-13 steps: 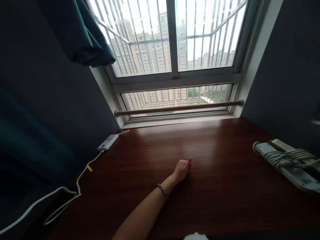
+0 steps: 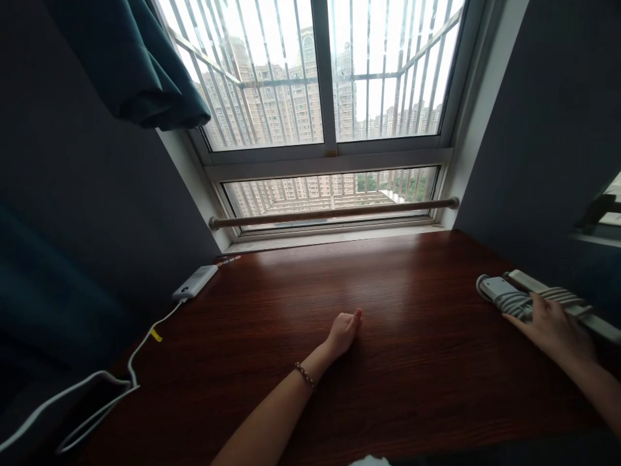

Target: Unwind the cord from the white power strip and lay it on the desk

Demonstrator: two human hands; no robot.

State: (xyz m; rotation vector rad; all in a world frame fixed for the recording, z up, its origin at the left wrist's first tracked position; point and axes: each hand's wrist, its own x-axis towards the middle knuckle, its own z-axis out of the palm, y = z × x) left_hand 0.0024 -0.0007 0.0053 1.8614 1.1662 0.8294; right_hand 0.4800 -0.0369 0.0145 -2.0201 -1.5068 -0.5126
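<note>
Our right hand [image 2: 553, 329] lies over the cord-wrapped power strip [image 2: 514, 299] — grip not yet clenched, strip unlifted — while our left hand [image 2: 342, 333], loosely curled and empty, rests on the wooden surface [image 2: 412, 388].

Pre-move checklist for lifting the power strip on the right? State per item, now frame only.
1. Right hand on the white power strip wrapped in its own grey cord: ok, the hand lies on top of it.
2. Firm grip around the strip: cannot tell, the fingers cover the contact and the strip's near end is hidden.
3. Cord coil tidy, no loose loop: ok on the visible part.
4. Left hand out of the way: ok, loosely curled on the dark reddish wooden desk, apart from the strip.
5. White power bank with white cable clear of the path: ok, far left by the wall.
</note>
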